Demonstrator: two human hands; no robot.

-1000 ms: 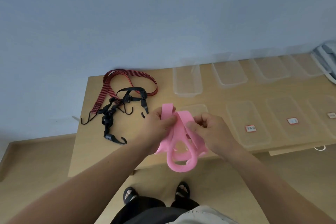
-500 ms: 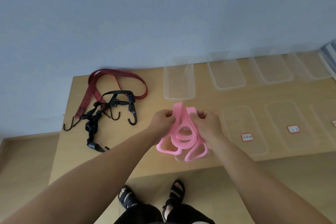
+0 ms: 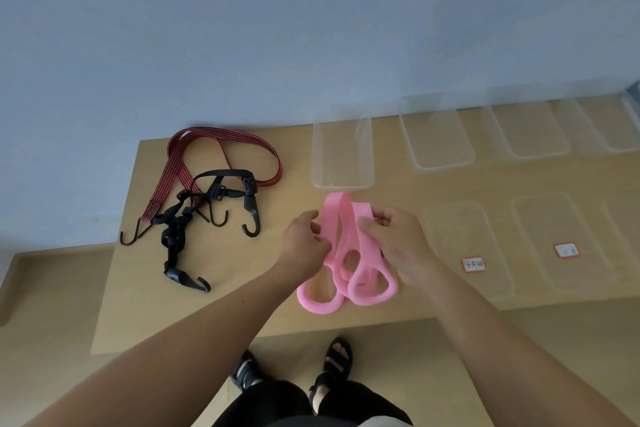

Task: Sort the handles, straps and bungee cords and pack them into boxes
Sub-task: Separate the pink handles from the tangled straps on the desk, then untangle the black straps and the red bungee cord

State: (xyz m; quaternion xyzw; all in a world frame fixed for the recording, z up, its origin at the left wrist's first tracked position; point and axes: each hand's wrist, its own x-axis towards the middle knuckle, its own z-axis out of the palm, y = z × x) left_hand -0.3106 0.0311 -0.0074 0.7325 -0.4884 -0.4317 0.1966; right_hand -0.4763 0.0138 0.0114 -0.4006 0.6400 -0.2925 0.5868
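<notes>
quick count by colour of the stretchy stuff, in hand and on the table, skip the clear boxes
pink: 1 handle bundle, pieces overlap too much to split
red: 1 striped bungee cord
black: 1 strap tangle, strand count unclear
total: 3 groups

Bunched pink straps [image 3: 341, 215]; tangled bungee cords [image 3: 160, 191]

Just the one cam, strapped to my head, wide-angle, aimed forward and steeply down over the table [image 3: 221, 305]. It sits close: my left hand [image 3: 304, 248] and right hand [image 3: 400, 246] reach in from 7 and 5 o'clock and land dead centre. Wall [image 3: 311, 28] fills everything toward 12, my sandals [image 3: 334, 362] show at 6.
</notes>
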